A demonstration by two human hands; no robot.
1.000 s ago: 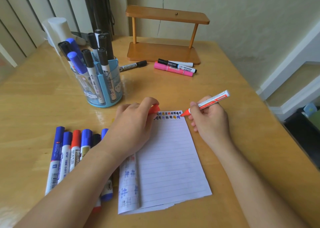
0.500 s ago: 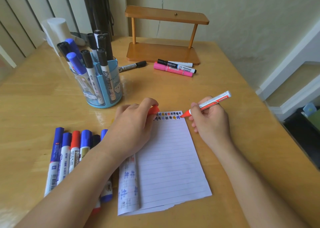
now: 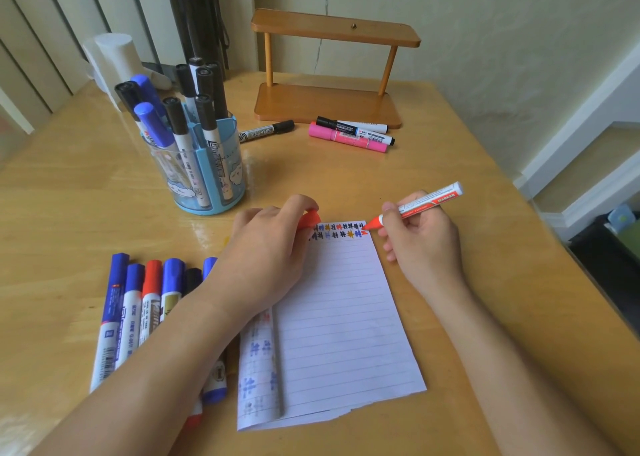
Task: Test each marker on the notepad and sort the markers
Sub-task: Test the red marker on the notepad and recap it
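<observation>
Now my right hand (image 3: 420, 239), fingers clamped on the red marker (image 3: 417, 206), had lowered its tip onto the notepad (image 3: 341, 317): test mark begun; left hand (image 3: 263, 251) gripped the red cap (image 3: 310, 220).

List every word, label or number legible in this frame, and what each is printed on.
"MARKER": on the red marker in the right hand.
Smaller print beside it on that barrel: blurred.
Labels on the markers lying at left, in the blue holder and near the wooden stand: too small to read.
Test marks on the notepad: scribbles, not readable text.

A wooden shelf (image 3: 329, 107) stands on the table (image 3: 467, 247).
</observation>
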